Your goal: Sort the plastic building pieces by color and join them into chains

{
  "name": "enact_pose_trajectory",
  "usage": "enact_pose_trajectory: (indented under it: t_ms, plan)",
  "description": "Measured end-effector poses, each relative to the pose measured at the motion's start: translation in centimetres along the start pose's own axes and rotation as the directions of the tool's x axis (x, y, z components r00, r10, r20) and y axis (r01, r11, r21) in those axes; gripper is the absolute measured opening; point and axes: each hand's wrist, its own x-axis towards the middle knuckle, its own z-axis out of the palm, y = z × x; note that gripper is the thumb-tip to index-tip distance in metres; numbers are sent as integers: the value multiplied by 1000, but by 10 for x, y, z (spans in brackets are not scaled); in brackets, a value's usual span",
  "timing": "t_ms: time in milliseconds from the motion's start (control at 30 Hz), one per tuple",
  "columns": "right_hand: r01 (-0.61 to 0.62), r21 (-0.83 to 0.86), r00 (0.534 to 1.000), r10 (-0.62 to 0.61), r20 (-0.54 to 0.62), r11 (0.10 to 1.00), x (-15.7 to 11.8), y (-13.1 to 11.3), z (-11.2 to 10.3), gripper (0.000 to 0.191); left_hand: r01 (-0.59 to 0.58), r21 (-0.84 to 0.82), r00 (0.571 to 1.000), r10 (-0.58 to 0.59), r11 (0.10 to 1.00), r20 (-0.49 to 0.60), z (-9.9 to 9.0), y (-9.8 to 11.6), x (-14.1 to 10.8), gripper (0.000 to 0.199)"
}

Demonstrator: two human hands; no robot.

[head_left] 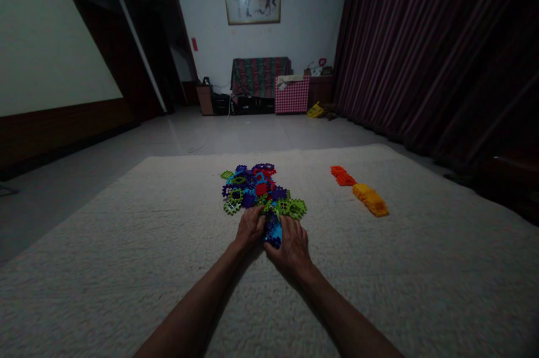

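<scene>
right hand (pixel 292 239) gripping blue toothed pieces (pixel 275 233) just below frame centre, thumb at near edge; left hand (pixel 250 228) curled at their left side, can't tell if gripping. probably best to press evenly from both sides, teeth lined up, without dragging the mixed plastic heap (pixel 249 200) just above.

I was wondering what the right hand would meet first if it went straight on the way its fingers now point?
Most likely the lime-green toothed pieces just beyond the right hand; whether it already touches them is hard to tell from this view.
</scene>
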Motion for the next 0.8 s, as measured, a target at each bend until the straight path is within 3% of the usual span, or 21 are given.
enact_pose_trajectory:
  t_ms: [367,800]
  plan:
    - [51,15,998,-51,21,999,1,4,1,73,0,-46,1000,2,999,25,-4,3,0,32]
    - [132,190,991,-131,-15,973,2,9,9,74,1,-244,1000,6,970,31,-16,14,4,31]
